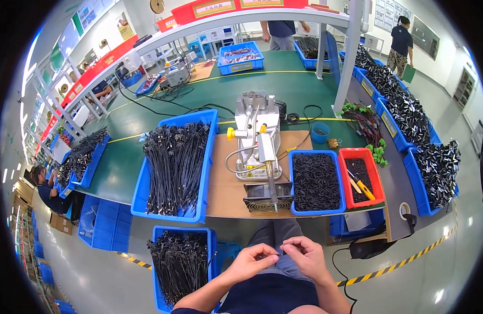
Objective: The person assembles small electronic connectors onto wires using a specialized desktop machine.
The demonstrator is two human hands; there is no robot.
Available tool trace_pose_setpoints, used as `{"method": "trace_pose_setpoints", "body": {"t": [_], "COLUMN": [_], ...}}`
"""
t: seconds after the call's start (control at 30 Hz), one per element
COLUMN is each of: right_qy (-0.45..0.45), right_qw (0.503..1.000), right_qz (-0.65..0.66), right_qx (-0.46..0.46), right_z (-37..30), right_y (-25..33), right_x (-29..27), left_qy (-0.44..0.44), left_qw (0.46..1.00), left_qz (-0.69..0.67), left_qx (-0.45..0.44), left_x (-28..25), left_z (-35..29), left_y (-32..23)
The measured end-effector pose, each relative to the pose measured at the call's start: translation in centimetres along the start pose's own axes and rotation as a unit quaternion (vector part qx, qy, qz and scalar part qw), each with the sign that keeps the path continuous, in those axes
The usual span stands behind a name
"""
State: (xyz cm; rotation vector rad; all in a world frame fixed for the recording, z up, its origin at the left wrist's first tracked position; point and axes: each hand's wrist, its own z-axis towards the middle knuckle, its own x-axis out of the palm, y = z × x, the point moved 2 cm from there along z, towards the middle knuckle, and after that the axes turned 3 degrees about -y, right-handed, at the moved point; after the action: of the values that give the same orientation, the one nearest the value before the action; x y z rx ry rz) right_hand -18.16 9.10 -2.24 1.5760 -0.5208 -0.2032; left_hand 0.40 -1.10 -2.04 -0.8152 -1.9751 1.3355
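Above my lap, just off the table's front edge, my left hand (255, 260) and my right hand (307, 257) almost touch at the fingertips. Both are closed in a pinch. A small dark piece shows between them, too small to name. Straight ahead stands a bench machine (256, 123) with yellow knobs, and a dark fan (267, 196) sits at its front. Black cables fill a blue bin (204, 180) on the table to the left. Right of the machine, a blue tray (316, 212) holds many small black pieces.
A red tray (380, 183) holds a yellow-handled tool (365, 190). Another blue bin of black cables (178, 267) stands low at my left. Blue bins of black and silver parts (435, 175) line the right side. Overhead runs a shelf rail (210, 32). Other people (401, 44) stand farther off.
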Motion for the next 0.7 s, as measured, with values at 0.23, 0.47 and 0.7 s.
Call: {"method": "trace_pose_setpoints", "body": {"t": [0.23,0.47,0.7], "right_qy": [0.004,0.013,0.003], "right_qw": [0.999,1.000,0.990], "right_qz": [0.034,-0.018,-0.105], "right_qx": [0.009,-0.003,-0.091], "right_z": [-0.4,-0.1,0.1], "right_y": [-0.5,-0.6,0.3], "right_x": [0.1,0.4,0.7], "left_qy": [-0.036,-0.051,-0.079], "left_qw": [0.998,0.998,0.994], "left_qz": [-0.011,-0.013,0.009], "left_qx": [0.046,0.039,0.072], "left_x": [-0.2,0.1,0.0], "left_z": [0.7,0.9,1.2], "left_y": [0.8,0.4,1.0]}}
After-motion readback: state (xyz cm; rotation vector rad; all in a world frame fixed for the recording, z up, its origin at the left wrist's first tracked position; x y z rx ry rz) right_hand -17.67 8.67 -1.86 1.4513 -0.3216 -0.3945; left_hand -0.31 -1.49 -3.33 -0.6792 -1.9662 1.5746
